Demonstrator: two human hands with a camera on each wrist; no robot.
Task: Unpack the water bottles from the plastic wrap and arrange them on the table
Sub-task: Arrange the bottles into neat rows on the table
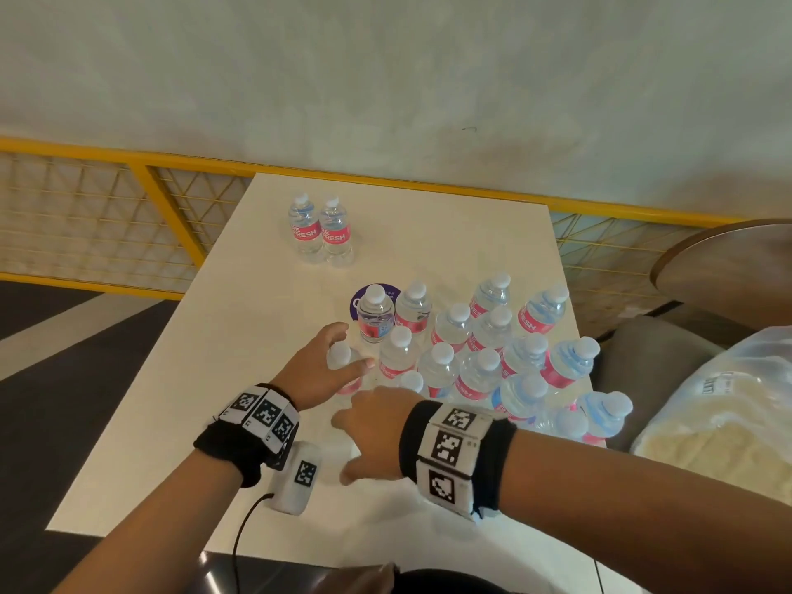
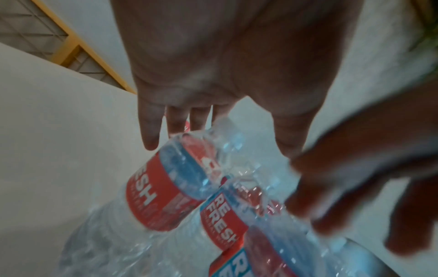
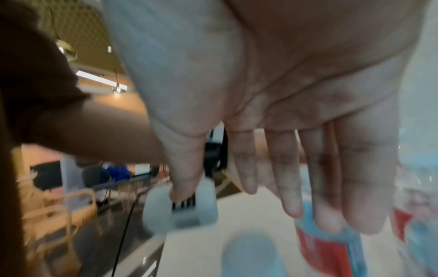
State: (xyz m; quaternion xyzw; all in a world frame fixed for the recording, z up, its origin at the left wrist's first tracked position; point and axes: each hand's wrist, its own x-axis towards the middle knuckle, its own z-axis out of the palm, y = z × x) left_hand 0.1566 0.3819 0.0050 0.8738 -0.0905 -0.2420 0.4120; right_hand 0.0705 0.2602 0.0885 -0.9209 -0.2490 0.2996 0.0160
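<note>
Small clear water bottles with red labels and white caps stand on the white table (image 1: 240, 379). Two bottles (image 1: 321, 231) stand side by side at the far left. A cluster of several bottles (image 1: 484, 349) fills the right half. My left hand (image 1: 348, 348) straddles the top of the cluster's front-left bottle (image 1: 343, 362), thumb on one side, fingers on the other; the fingers (image 2: 149, 131) look straight. My right hand (image 1: 345, 448) hovers flat just in front of the cluster with its fingers (image 3: 291, 187) spread and straight. Crinkled clear plastic (image 2: 106, 243) lies beside the bottles.
A round purple sticker (image 1: 358, 300) lies under one bottle. A yellow mesh railing (image 1: 150, 182) runs behind the table. At the right are a round wooden table (image 1: 728, 259), a grey seat (image 1: 643, 349) and a white plastic bag (image 1: 728, 422).
</note>
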